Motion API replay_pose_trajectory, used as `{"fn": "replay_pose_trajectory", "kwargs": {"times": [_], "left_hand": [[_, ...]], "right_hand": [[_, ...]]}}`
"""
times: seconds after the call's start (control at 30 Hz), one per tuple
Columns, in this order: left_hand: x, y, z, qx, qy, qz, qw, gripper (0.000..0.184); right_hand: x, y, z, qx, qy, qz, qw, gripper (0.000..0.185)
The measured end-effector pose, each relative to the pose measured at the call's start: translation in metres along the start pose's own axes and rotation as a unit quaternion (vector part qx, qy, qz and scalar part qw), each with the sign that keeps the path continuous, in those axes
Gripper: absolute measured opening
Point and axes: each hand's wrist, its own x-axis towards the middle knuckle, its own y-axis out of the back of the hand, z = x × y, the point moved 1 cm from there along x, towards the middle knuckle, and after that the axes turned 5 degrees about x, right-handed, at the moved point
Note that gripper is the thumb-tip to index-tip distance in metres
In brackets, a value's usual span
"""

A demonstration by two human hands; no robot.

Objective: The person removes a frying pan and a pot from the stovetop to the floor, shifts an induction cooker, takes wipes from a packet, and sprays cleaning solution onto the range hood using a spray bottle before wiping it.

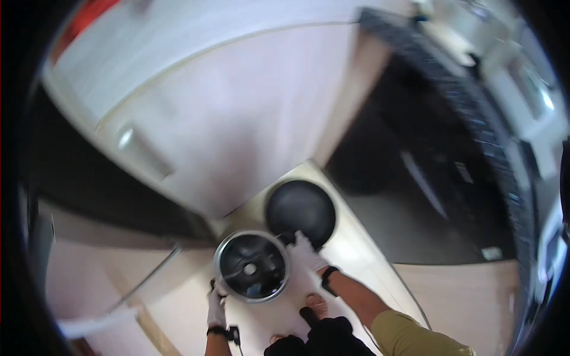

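Note:
Both hands wear white gloves and are at opposite sides of a round pot (284,283) with a silvery rim. On top sits what looks like a dark glass lid (240,252) with a pale knob at its middle. My left hand (216,308) is closed round the pot's handle on the left side. At the upper right, my right hand (306,254) grips the opposite dark handle; its fingertips are blurred. Just beyond that hand lies a round black pan (301,212) on the floor, partly hidden behind the hand and the pot.
Pale floor (350,246) runs between cabinets. A pale cabinet front (249,113) stands ahead, a glossy black appliance front (415,160) at right under a dark speckled counter (475,107). A dark panel (107,172) is at left. My feet are close below the pot.

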Motion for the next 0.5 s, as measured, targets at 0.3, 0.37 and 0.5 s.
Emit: {"fn": "replay_pose_trajectory", "kwargs": {"times": [0.3, 0.37, 0.5], "left_hand": [[-0.19, -0.102, 0.084, 0.351, -0.084, -0.216, 0.907, 0.04], [-0.238, -0.131, 0.109, 0.411, -0.105, -0.286, 0.859, 0.04], [-0.344, -0.179, 0.141, 0.508, -0.138, -0.388, 0.757, 0.038]], "right_hand": [[-0.25, 0.141, 0.058, 0.044, 0.088, 0.05, 0.994, 0.039], [-0.309, 0.152, 0.126, -0.024, 0.089, 0.051, 0.994, 0.026], [-0.499, 0.189, 0.23, -0.221, -0.031, 0.086, 0.971, 0.014]]}}
